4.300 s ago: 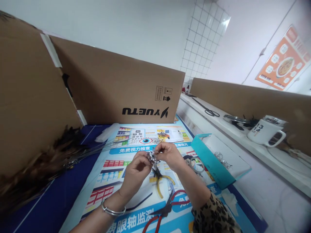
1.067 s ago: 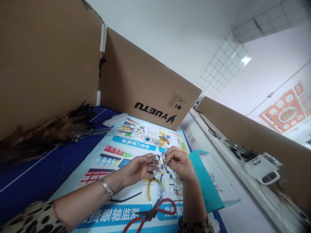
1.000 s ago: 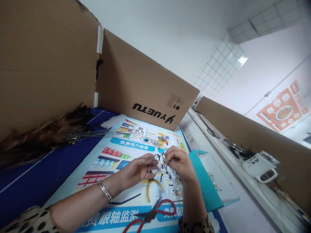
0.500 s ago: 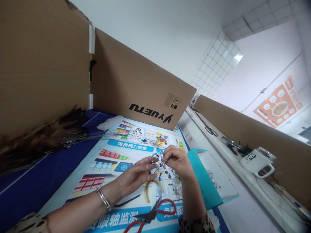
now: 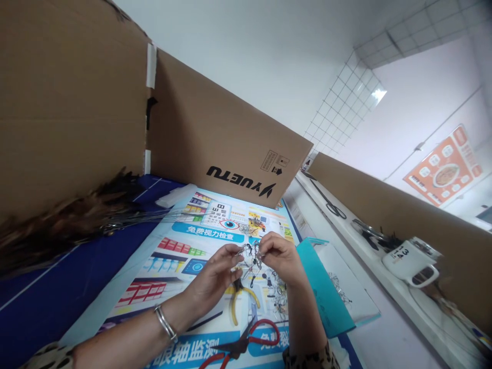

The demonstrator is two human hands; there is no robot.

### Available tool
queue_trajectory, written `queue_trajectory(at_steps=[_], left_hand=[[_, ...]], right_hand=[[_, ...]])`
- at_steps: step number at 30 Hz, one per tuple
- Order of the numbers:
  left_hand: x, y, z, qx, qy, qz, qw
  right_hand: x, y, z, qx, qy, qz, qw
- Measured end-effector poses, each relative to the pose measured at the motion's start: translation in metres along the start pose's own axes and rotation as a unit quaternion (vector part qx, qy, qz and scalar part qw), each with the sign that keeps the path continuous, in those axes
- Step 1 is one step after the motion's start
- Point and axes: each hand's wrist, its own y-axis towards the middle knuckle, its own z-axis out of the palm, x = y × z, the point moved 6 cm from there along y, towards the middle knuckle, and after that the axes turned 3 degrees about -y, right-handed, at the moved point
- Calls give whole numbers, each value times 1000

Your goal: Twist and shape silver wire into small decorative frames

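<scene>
Between both hands hangs a small tangle of thin wire pieces with dark bits (image 5: 252, 259). My left hand (image 5: 223, 266), a silver bangle on its wrist, pinches the tangle's left side. At its right side, the bent fingers of my right hand (image 5: 280, 254) are closed on the same wire. Under the hands, yellow-handled pliers (image 5: 243, 300) lie on the printed mat (image 5: 169, 266). Closer to me rest red-handled scissors (image 5: 246, 342) with dark blades. A loose pile of similar wire pieces (image 5: 280, 300) sits beside my right forearm, and a smaller cluster (image 5: 246, 229) lies beyond the hands.
A teal box (image 5: 326, 292) with wire pieces inside stands at the right. Brown feathers on wires (image 5: 77, 215) lie at the left. Cardboard walls (image 5: 230, 133) rise behind. A white mug (image 5: 409, 261) and black scissors (image 5: 334, 209) are on the right ledge.
My left hand has shifted slightly left and its fingers have drawn together on the wire, uncovering the pliers' dark head. The view has moved a little.
</scene>
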Motion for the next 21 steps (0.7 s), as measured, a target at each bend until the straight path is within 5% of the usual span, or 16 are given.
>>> queue_trajectory(at_steps=[10, 21], left_hand=[[-3, 3, 2, 57, 64, -6, 996], [-6, 2, 9, 101, 23, -21, 994]], right_hand=[[-2, 2, 1, 0, -5, 1, 1000], [-12, 2, 6, -5, 16, 5, 1000]])
